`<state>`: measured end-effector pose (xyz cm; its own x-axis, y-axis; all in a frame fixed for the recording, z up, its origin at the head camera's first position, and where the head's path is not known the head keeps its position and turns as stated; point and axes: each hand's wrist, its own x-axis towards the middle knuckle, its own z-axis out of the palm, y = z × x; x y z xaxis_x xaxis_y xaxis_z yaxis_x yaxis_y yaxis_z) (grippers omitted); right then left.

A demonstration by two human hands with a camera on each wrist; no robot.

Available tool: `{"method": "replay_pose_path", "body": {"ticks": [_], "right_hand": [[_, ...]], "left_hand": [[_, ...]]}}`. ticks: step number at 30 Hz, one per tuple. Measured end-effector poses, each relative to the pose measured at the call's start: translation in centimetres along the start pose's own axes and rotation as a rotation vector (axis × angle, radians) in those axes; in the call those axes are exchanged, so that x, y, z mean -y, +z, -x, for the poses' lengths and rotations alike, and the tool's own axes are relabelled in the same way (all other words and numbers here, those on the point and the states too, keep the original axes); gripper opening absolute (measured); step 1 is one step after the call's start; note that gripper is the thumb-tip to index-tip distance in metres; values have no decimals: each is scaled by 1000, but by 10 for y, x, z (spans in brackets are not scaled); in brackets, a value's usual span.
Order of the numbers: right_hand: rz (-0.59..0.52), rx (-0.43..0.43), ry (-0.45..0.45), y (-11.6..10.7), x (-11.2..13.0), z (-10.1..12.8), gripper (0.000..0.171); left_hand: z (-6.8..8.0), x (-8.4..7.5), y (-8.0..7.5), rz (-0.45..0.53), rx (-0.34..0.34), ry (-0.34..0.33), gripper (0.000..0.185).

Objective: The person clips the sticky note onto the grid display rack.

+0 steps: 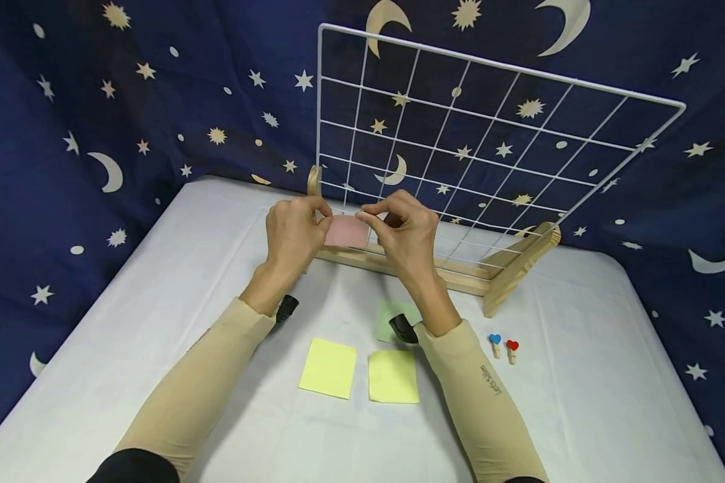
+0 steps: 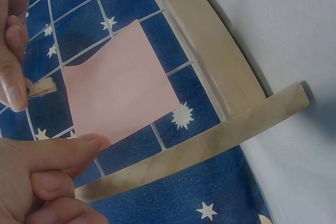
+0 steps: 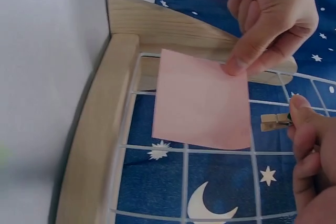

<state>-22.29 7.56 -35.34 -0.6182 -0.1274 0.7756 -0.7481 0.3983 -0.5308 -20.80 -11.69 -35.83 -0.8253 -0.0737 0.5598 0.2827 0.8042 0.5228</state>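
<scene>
1. Pink paper note (image 1: 346,231) held flat against the lower-left corner of the white wire grid panel (image 1: 489,134), between the two hands, just above the wooden base rail (image 1: 399,263).
2. Left hand (image 1: 291,231) pinching the note's corner nearest it, thumb and forefinger curled onto the paper; other fingers tucked. Worth keeping that pinch steady so the sheet stays square to the grid wires.
3. Right hand (image 1: 401,231) pinching a small wooden clothespin (image 3: 275,121) between fingertips, just beside the note's edge on its own side. Pin's mouth not readable, open or closed cannot tell.
4. Judgement: pin best brought over note edge and a grid wire together, so both get caught; clipping paper alone would leave it loose.
5. Risk: note curls slightly at the free lower corner; light tension from the left hand should flatten it.
6. Nearer the forearms on the white table (image 1: 580,376): two yellow notes (image 1: 329,367), a green note (image 1: 387,315) partly under the right wrist, and two heart-topped pins (image 1: 503,347) off to the right hand's outer side.
</scene>
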Motion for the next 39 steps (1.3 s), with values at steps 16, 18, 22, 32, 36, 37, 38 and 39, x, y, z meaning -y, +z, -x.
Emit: {"method": "replay_pose_path", "body": {"ticks": [16, 18, 22, 32, 36, 37, 38, 39], "right_hand": [[35, -35, -150, 17, -9, 4, 11], [24, -47, -151, 15, -9, 3, 11], [37, -55, -131, 13, -10, 3, 11], [146, 14, -152, 12, -10, 4, 9], [238, 79, -158, 9, -6, 3, 9], [256, 94, -155, 8, -5, 2, 10], [270, 110, -148, 8, -3, 2, 10], [277, 124, -139, 7, -2, 1, 10]], "left_hand": [[1, -3, -1, -7, -3, -30, 5], [1, -3, 0, -1, -10, -30, 5], [1, -3, 1, 21, -18, -30, 5], [3, 0, 7, 31, -28, -20, 6], [3, 1, 7, 27, -29, -19, 7], [3, 1, 7, 25, -30, -19, 7], [3, 2, 7, 25, -30, -18, 6], [4, 2, 8, 25, -30, -17, 6]]}}
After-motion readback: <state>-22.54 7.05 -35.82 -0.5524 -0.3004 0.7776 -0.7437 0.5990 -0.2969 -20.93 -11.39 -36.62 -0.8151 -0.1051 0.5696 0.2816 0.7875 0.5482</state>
